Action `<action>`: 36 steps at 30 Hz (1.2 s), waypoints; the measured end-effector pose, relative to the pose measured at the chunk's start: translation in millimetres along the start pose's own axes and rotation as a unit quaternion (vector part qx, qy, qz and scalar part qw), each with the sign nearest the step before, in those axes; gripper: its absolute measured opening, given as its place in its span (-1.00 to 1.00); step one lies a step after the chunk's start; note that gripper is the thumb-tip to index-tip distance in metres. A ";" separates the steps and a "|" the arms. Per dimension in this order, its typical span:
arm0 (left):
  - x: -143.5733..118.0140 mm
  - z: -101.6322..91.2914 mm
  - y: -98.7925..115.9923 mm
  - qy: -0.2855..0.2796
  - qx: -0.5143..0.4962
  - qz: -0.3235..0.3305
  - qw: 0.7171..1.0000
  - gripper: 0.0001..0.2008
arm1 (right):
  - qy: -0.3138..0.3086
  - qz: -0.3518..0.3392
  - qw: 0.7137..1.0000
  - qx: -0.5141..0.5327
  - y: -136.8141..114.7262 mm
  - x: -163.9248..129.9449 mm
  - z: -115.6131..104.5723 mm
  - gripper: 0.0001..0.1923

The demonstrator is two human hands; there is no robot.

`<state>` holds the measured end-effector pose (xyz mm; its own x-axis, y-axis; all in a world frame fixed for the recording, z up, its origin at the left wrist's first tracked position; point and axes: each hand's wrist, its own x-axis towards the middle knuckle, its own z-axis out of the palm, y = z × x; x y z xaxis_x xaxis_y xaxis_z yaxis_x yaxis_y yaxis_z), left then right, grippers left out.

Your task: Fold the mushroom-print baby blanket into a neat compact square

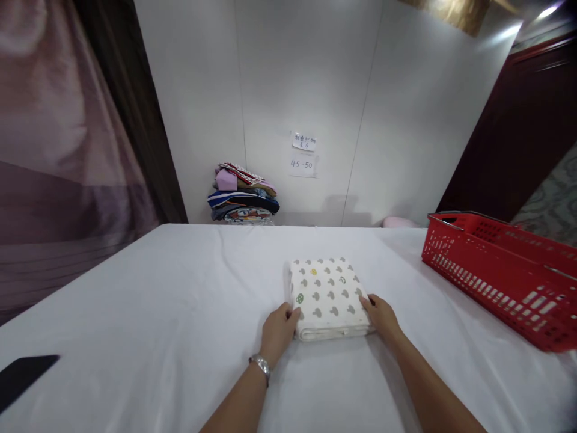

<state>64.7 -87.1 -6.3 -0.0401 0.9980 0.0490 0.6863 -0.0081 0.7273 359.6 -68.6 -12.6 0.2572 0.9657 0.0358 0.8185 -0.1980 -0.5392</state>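
A folded white cloth (330,294) printed with grey mushroom shapes, plus a green and a yellow one, lies flat as a thick square on the white-covered table (180,288). My left hand (279,329) grips its near left corner, thumb on top and the other fingers at the side or beneath. On the right edge, my right hand (381,316) pinches the cloth the same way, thumb uppermost. The fingertips under both edges are hidden. A silver watch or bracelet (260,365) circles my left wrist.
A red plastic basket (491,264) with metal handles stands at the right. Behind the table's far edge rises a stack of folded fabrics (243,195). A flat black object (22,376) lies at the left edge. Two paper notes (303,164) hang on the wall.
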 end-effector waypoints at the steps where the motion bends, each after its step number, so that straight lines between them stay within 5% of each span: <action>1: 0.2 0.0 -0.7 0.000 0.000 0.001 1.000 -0.68 | -0.002 -0.001 1.000 -0.006 0.2 1.2 -0.5 -0.61; 9: 18.0 -5.4 13.3 0.004 -0.018 -0.048 0.999 -0.52 | -0.060 -0.005 0.994 -0.093 -19.3 22.6 -16.3 -0.49; 21: 30.0 1.7 16.1 -0.007 0.074 -0.050 0.996 -0.67 | -0.050 0.040 0.992 -0.111 -21.3 30.3 -6.2 -0.53; 28: 52.0 -2.4 28.1 -0.008 0.053 -0.073 0.996 -0.48 | -0.069 0.042 0.992 -0.100 -32.0 51.4 -10.5 -0.43; 36: 62.5 9.9 31.4 0.003 0.122 -0.081 0.989 -0.62 | -0.061 0.047 0.991 -0.107 -35.5 55.7 -2.1 -0.47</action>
<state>90.9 -24.3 12.8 -0.1669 0.9847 -0.0497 0.8251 0.1671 0.5397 346.0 -8.1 10.3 0.2850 0.9516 -0.1153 0.8870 -0.3074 -0.3445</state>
